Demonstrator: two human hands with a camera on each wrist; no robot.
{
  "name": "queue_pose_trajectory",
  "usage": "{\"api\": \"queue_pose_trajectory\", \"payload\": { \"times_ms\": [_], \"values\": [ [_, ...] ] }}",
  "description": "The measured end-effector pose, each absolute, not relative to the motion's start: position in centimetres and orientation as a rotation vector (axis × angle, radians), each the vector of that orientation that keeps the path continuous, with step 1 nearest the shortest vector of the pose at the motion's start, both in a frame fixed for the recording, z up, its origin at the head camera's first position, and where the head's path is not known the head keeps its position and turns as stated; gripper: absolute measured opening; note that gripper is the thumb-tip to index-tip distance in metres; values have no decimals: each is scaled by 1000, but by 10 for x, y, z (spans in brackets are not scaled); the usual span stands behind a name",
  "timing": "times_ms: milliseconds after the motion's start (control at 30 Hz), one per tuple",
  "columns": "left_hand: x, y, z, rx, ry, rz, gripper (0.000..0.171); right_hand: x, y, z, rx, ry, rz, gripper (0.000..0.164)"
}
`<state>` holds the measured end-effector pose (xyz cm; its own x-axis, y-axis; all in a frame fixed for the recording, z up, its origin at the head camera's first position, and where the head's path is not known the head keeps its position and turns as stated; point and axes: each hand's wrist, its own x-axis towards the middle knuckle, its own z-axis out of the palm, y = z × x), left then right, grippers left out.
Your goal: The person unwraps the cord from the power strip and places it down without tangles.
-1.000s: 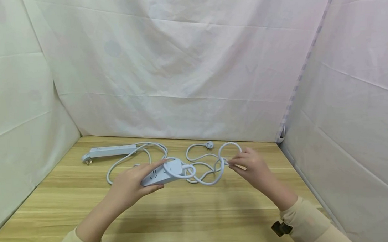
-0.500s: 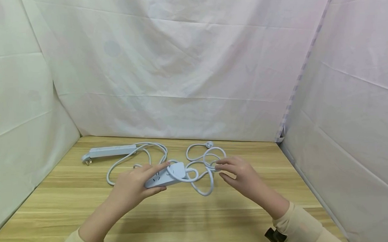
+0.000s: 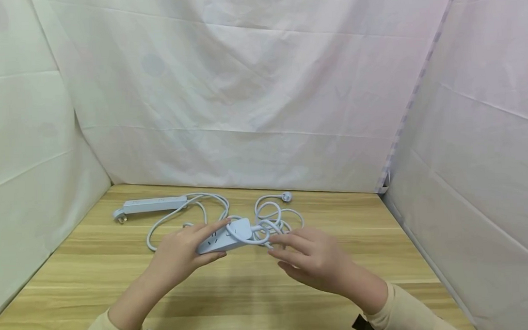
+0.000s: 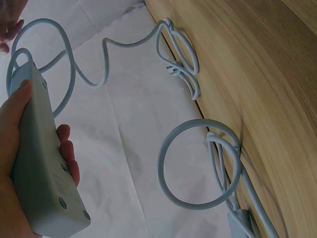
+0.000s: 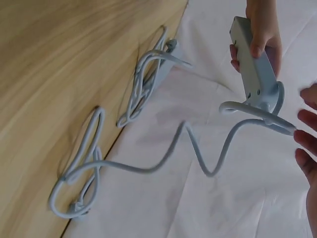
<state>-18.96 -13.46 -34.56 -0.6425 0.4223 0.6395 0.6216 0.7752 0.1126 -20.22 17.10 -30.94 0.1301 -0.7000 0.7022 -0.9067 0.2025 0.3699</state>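
Note:
Above the table, my left hand (image 3: 177,248) grips a white power strip (image 3: 237,234) round its body, sockets facing up. From the strip's right end comes its white cord (image 5: 198,151), looped close to the strip and trailing in bends down to the table. My right hand (image 3: 317,258) is just right of that looped cord, fingers loosely extended and spread. In the right wrist view its fingertips (image 5: 300,136) are right at the bend of the cord. The cord's plug (image 3: 286,196) lies on the table toward the back.
At the back left a second white power strip (image 3: 154,204) lies on the wooden table (image 3: 251,301), with its plug (image 3: 119,215) at its left end and its cord (image 3: 221,200) in loose loops. White cloth (image 3: 244,88) hangs behind and at both sides.
My right hand has moved left toward the power strip and let go of the length of cord it pinched. The cord loops have dropped closer to the strip. The left hand has barely moved.

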Motion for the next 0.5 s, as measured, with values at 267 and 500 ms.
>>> {"api": "queue_pose_trajectory", "payload": {
  "times_ms": [267,500],
  "values": [
    [-189,-135,-343,-777,-2376,-448,69,-216,179,-315,1585,-1689,132,29],
    [-187,-134,-340,-779,-2392,-462,68,-233,197,-316,1520,-1835,173,35]
  ]
}}
